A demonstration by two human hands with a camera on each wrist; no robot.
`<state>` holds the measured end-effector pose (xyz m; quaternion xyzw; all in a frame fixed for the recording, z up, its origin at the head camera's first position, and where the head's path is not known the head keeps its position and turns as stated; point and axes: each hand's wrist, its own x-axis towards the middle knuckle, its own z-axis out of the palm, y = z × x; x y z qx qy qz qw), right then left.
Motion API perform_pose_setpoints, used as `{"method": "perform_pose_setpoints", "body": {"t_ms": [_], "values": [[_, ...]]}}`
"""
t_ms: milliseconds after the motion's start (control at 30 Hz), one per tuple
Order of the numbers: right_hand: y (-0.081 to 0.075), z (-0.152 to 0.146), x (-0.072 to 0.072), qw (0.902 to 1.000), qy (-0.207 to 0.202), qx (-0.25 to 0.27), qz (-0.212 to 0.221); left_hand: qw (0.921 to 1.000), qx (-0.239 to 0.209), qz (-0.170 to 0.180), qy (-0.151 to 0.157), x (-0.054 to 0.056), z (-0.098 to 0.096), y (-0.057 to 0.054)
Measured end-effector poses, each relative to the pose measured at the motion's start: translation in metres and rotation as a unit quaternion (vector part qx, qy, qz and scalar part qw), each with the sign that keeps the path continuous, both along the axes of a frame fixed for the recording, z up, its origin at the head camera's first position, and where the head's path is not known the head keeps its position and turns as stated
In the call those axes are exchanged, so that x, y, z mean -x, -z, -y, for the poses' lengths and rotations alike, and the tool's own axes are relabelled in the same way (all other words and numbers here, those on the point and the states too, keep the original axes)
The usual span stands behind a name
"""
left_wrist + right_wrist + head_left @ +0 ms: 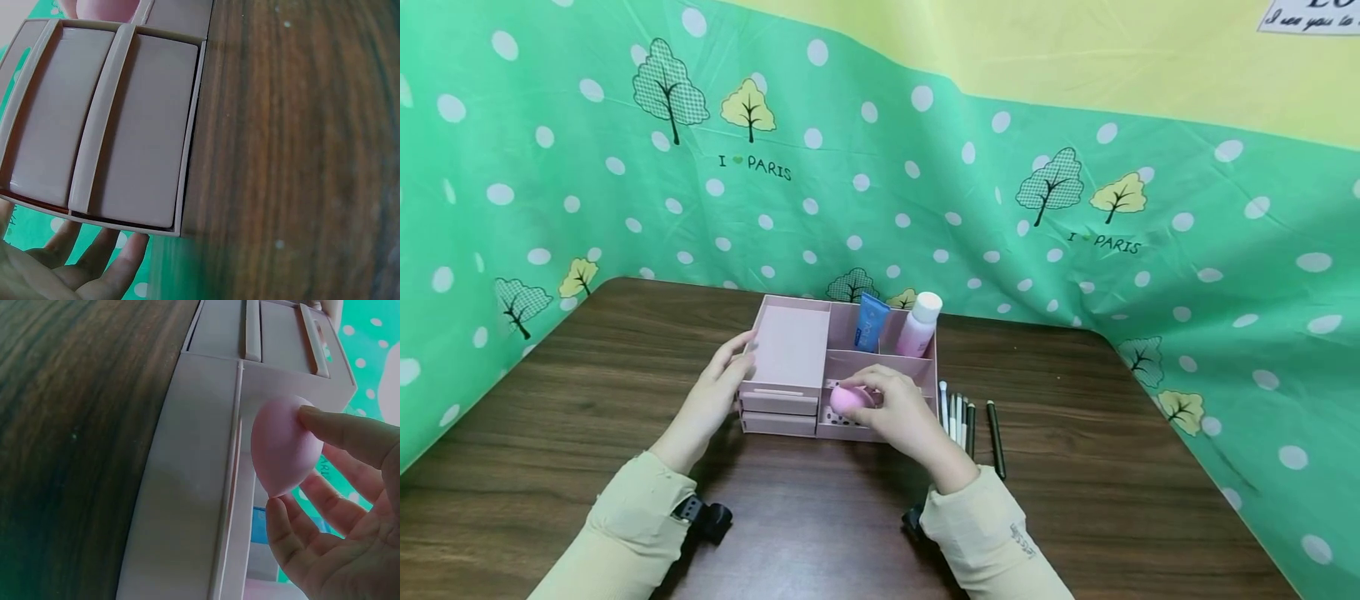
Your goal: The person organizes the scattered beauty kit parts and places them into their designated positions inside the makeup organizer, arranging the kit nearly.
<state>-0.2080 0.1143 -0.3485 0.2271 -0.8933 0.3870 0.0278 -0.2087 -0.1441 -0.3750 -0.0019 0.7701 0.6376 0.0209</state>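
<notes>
The pink sponge [286,447] is smooth and egg-shaped, rounded at one end and tapering to a blunt tip. Pinched between the right hand's fingers [284,537], it hangs over the front compartment of the organizer [790,342]. Its long axis lies roughly sideways, the tapered tip towards the person's right, met by one fingertip; another digit presses near the rounded end. Beyond these fingers stand a blue tube [870,323] and a white-capped bottle [919,327]. The left hand's fingers [127,261], extended, touch the organizer's left side.
</notes>
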Motion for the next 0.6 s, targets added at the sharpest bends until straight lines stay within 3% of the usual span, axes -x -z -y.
{"method": "perform_pose_setpoints", "body": {"t_ms": [333,600], "values": [[0.010,0.003,0.003,0.9974,-0.015,-0.061,-0.035,1.0000,0.002,0.000,-0.002,0.003,0.002,0.002],[0.012,0.005,0.003,0.9967,-0.010,-0.078,-0.023,1.0000,0.004,0.002,-0.001,0.005,0.003,0.001]]}}
